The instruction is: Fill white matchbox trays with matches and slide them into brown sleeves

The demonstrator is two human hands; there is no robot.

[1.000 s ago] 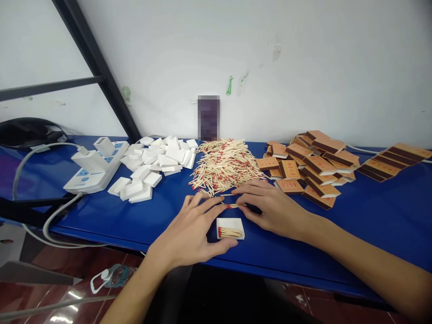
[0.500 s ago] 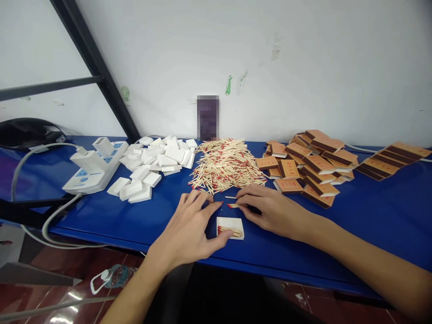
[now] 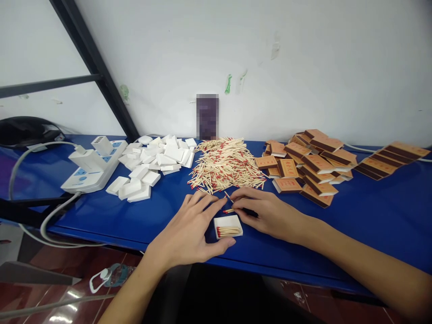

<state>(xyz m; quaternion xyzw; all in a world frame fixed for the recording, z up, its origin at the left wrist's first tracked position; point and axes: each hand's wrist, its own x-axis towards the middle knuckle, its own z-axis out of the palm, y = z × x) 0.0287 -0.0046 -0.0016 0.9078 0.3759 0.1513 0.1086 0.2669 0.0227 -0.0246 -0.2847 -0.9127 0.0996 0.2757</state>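
Note:
A small white matchbox tray [image 3: 228,221] lies between my hands near the table's front edge, with several red-tipped matches [image 3: 228,231] along its near side. My left hand [image 3: 197,225] is open around the tray's left side, thumb in front and fingers spread behind it. Its index fingertip comes close to a match held at the right fingertips. My right hand [image 3: 259,209] is closed in a pinch on a few matches [image 3: 228,210], their red heads pointing left. Just beyond both hands lies a large heap of loose matches [image 3: 229,166].
White empty trays [image 3: 165,155] are piled at the left, beside a power strip [image 3: 97,173] with chargers and cables. Orange-brown matchbox sleeves [image 3: 319,164] are heaped at the right, with a joined row [image 3: 393,158] farther out. A blurred dark rectangular object [image 3: 207,117] stands against the wall.
My left thumb has moved off the matches in the tray and now rests in front of it. My right hand has shifted slightly left, and one match at its fingertips has tilted.

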